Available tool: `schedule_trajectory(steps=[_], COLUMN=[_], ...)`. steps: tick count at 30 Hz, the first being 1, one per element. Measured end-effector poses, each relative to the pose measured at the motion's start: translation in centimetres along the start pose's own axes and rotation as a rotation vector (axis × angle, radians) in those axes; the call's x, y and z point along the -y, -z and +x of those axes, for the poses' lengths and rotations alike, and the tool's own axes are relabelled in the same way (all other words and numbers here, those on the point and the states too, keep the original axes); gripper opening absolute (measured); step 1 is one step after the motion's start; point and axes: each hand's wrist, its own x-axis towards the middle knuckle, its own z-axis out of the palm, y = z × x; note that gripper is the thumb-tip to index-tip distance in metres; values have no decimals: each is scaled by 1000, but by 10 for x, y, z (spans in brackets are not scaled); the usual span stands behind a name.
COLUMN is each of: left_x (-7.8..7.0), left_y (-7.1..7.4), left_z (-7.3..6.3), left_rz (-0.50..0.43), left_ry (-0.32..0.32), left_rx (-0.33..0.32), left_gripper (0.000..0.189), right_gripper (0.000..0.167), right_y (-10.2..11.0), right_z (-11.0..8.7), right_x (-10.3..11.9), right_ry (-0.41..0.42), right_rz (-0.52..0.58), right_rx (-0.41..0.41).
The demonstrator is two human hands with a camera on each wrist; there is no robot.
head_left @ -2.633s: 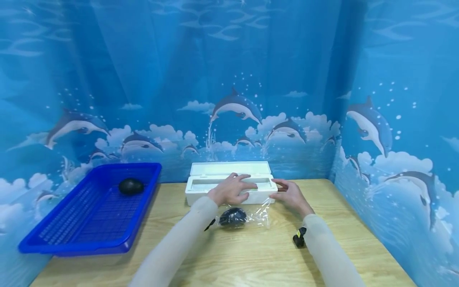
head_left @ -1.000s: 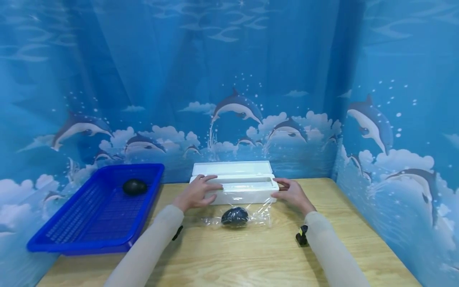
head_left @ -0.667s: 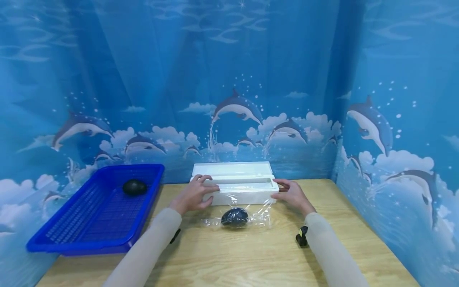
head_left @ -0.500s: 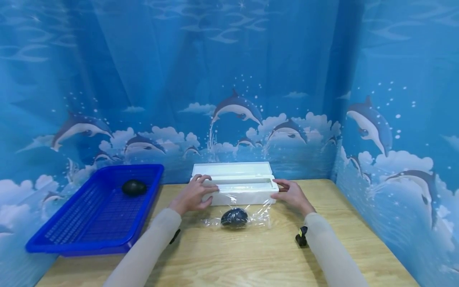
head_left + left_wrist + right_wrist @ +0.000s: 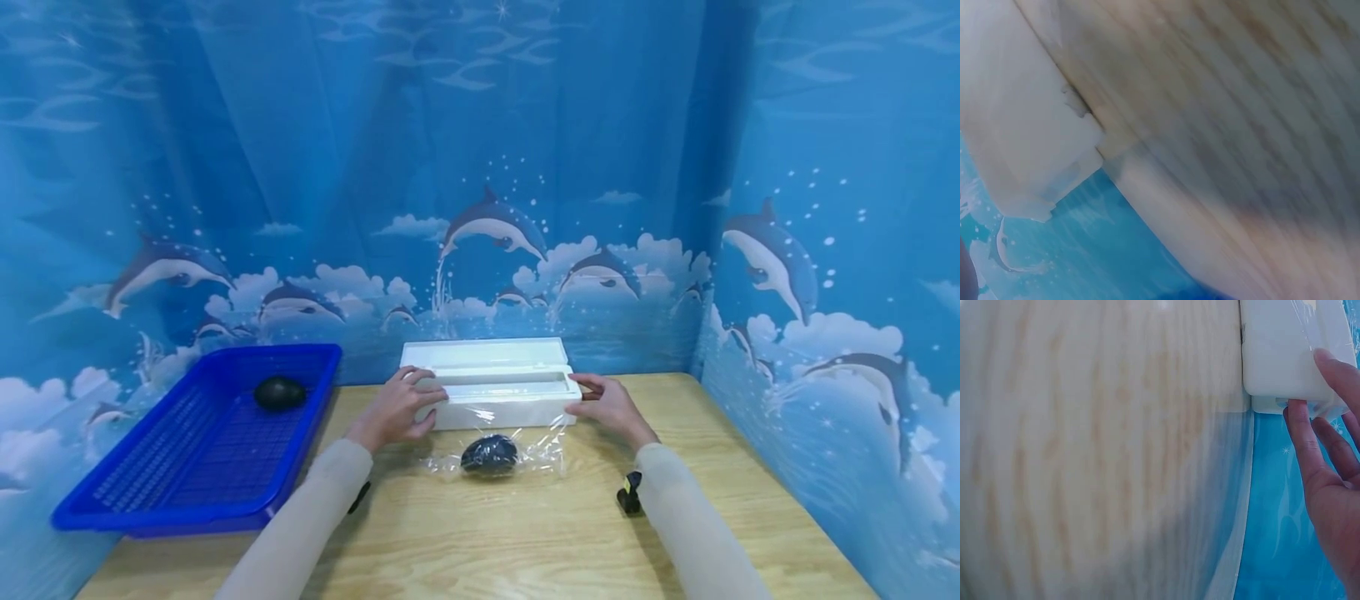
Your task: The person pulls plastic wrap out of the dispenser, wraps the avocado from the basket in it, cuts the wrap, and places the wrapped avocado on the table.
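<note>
A white cling film dispenser (image 5: 517, 413) stands near the table's back edge, its lid (image 5: 483, 353) raised. My left hand (image 5: 393, 407) rests at the dispenser's left end, fingers over the top and thumb near the front. The left wrist view shows that end, with the hand almost wholly out of frame. At the right end my right hand (image 5: 611, 411) grips the dispenser; in the right wrist view its thumb (image 5: 1335, 369) lies on the white face and a finger meets the end. Clear film (image 5: 534, 454) lies over a dark, avocado-like oval (image 5: 489, 455) in front.
To the left, a blue plastic basket (image 5: 281, 487) holds a second dark oval (image 5: 280, 393). The wood-grain table (image 5: 525, 542) spreads out before the dispenser. Behind and to the right hangs a blue curtain (image 5: 480, 125) printed with dolphins.
My left hand has slid leftward along the dispenser, from its middle right to its left end. The right hand, the dispenser and the film-covered oval have stayed about where they were.
</note>
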Motion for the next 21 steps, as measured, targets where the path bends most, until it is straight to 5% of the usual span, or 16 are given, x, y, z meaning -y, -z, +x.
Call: schedule_trajectory(steps=[9, 21], left_x=[1, 7], left_y=[-1, -5], left_z=[-3, -16], left_rz=[12, -25], left_ry=[32, 67], left_rx=[-13, -121], left_gripper=[24, 22], right_gripper=[72, 72], right_y=[-2, 1], right_z=[1, -2], right_x=[-1, 1], right_ry=[-4, 25], right_rz=[0, -2], right_rx=[1, 9])
